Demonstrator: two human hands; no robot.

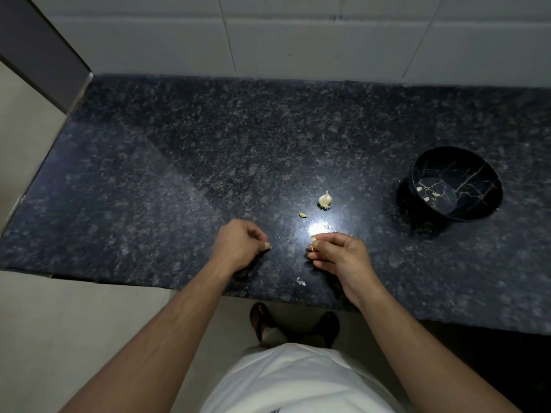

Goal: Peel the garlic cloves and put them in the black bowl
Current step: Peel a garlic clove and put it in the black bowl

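My right hand [335, 253] pinches a small garlic clove [313, 239] at its fingertips, just above the dark granite counter [149, 180]. My left hand [240, 242] hovers to its left with fingers curled; a tiny pale bit shows at its fingertips, and I cannot tell if it is skin or a nail. A partial garlic bulb [325, 200] stands beyond the hands, with a loose clove [302, 215] lying beside it. The black bowl [456, 181] with gold veining sits at the right and holds three peeled cloves [436, 194].
A scrap of garlic skin [301, 282] lies near the counter's front edge between my arms. A white tiled wall [298, 40] backs the counter. The counter ends at the left by a wall corner. My feet show on the floor below.
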